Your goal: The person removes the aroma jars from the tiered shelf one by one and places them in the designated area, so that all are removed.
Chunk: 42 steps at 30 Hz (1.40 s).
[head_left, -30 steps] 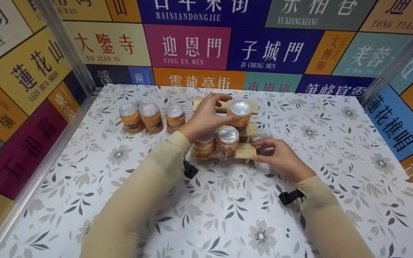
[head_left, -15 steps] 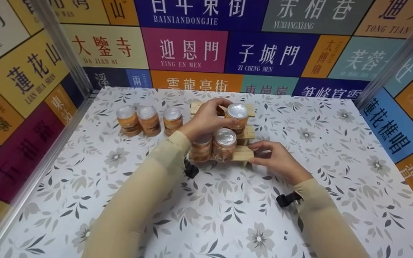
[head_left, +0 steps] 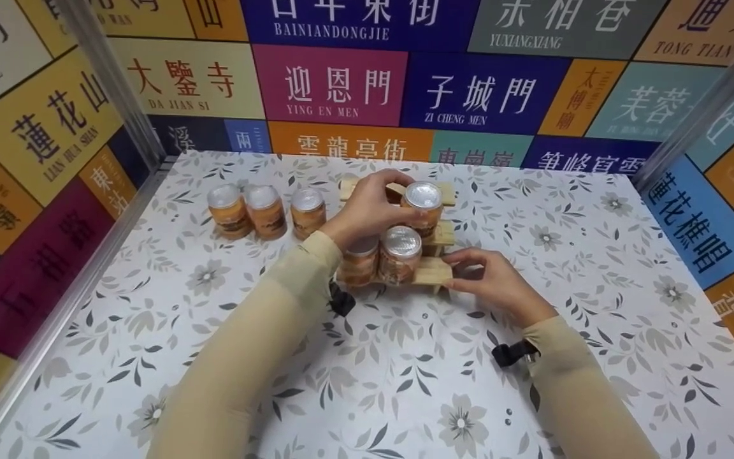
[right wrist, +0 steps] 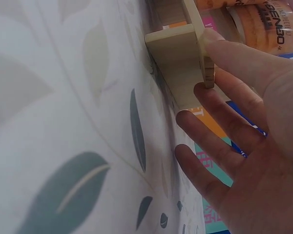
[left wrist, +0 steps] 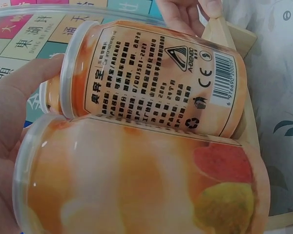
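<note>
Head view, centre of the frame: we see the left hand [head_left: 373,207] curled round a held can [head_left: 427,205], thumb across its near side and fingers reaching to the far side. That can stands upright and appears to rest on the middle tier of the wooden rack [head_left: 434,271], though the front pair of cans [head_left: 400,262], upright on the lowest tier, hides its base from us. Set against a second ago, little has changed: the left fingers look slightly more bent toward the can's far side, while the can keeps its place relative to the front pair. We take that as a sign of settling its position rather than carrying it.

Just right of centre, the right hand [head_left: 491,277] stays on the end of the lowest board; in the right wrist view we find thumb and forefinger clamped on it, the other fingers spread apart. We judge this a steadying hold. Toward the upper left, three loose cans [head_left: 266,213] stand unmoved on the patterned table [head_left: 380,382].
</note>
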### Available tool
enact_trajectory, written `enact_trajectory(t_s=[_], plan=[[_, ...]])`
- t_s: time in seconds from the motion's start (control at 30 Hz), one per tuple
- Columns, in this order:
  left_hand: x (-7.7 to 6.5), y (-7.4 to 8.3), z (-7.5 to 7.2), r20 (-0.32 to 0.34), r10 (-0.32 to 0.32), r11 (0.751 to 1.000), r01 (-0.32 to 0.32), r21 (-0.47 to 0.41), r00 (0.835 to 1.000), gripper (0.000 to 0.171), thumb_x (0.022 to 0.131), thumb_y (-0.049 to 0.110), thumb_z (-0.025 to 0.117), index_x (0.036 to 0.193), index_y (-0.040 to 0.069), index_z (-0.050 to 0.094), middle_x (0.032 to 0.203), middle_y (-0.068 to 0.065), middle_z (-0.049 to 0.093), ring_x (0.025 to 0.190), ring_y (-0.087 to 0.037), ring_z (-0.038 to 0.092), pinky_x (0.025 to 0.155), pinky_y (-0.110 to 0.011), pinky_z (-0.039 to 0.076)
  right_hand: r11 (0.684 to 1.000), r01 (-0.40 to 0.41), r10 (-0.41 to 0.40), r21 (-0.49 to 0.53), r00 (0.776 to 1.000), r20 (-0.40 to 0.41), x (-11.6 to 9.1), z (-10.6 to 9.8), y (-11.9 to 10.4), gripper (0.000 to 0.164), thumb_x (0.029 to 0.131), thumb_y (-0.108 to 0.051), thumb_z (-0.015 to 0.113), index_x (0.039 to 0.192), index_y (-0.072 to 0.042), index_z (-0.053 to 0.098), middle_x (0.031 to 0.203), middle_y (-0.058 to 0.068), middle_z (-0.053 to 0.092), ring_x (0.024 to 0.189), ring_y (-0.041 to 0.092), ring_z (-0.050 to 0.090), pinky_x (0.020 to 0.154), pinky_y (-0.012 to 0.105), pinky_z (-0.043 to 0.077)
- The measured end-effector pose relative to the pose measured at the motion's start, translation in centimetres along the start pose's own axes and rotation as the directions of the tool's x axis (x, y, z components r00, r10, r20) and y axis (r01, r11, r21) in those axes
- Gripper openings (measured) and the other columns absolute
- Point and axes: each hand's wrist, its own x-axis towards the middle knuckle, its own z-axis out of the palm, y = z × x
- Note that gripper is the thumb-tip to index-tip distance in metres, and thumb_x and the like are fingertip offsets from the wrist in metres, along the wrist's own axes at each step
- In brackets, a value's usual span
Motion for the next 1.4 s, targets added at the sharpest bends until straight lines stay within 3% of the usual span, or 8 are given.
enact_trajectory(t_s=[0.3,0.53,0.77,0.97,1.23,1.4], plan=[[-0.4,0.1,0.0,-0.082,0.029,0.997,-0.035,-0.073,0.996,0.052,0.080,0.023,0.089,0.126,0.012,0.067,0.121,-0.005,0.068,0.104,-0.020,0.069,0.086,-0.028,0.059,0.999,0.050,-0.050,-0.018,0.999,0.011,0.1,0.3,0.3,0.046,0.085,-0.018,0.086,0.128,-0.009,0.070,0.129,0.013,0.068,0.114,0.032,0.067,0.101,0.042,0.056],[-1.0,1.4,-0.8,-0.186,0.060,0.990,-0.083,-0.115,0.981,0.052,0.079,0.019,0.090,0.126,0.013,0.068,0.124,0.000,0.067,0.107,-0.016,0.066,0.089,-0.025,0.057,1.000,-0.010,0.010,-0.026,1.000,0.004,-0.2,0.0,-0.1,0.047,0.084,-0.020,0.086,0.128,-0.015,0.070,0.127,0.010,0.068,0.111,0.031,0.069,0.094,0.031,0.058],[-1.5,1.8,-2.4,-0.316,0.125,0.978,-0.171,-0.121,0.940,0.049,0.077,0.022,0.092,0.120,0.013,0.071,0.118,0.001,0.069,0.104,-0.014,0.066,0.087,-0.029,0.057,1.000,-0.003,0.003,-0.015,1.000,0.004,-0.2,-0.3,-0.1,0.048,0.084,-0.020,0.086,0.128,-0.013,0.069,0.127,0.011,0.068,0.111,0.033,0.068,0.092,0.026,0.058],[-2.7,1.5,-4.3,-0.380,0.091,0.981,-0.149,-0.125,0.921,0.049,0.077,0.025,0.093,0.120,0.016,0.072,0.118,0.001,0.070,0.107,-0.016,0.064,0.087,-0.030,0.056,0.999,0.033,-0.033,-0.036,0.999,0.008,0.0,-0.3,0.1,0.046,0.085,-0.019,0.086,0.127,-0.010,0.070,0.127,0.012,0.069,0.112,0.032,0.068,0.094,0.028,0.058],[-4.2,0.3,-7.0,-0.436,0.117,0.971,-0.195,-0.139,0.892,0.049,0.078,0.022,0.092,0.121,0.015,0.071,0.123,0.000,0.067,0.109,-0.019,0.062,0.094,-0.034,0.051,0.999,0.038,-0.038,0.005,0.999,0.012,0.1,-0.1,-0.3,0.046,0.085,-0.015,0.086,0.127,-0.007,0.070,0.127,0.016,0.069,0.111,0.035,0.068,0.090,0.023,0.058],[-5.6,-1.1,-8.3,-0.495,0.112,0.973,-0.197,-0.123,0.862,0.049,0.079,0.020,0.091,0.122,0.011,0.070,0.125,-0.004,0.067,0.109,-0.022,0.061,0.096,-0.034,0.050,0.999,0.030,-0.030,0.009,0.999,0.020,0.0,0.1,-0.2,0.047,0.085,-0.014,0.085,0.129,-0.007,0.070,0.128,0.018,0.068,0.110,0.036,0.068,0.088,0.021,0.058]])
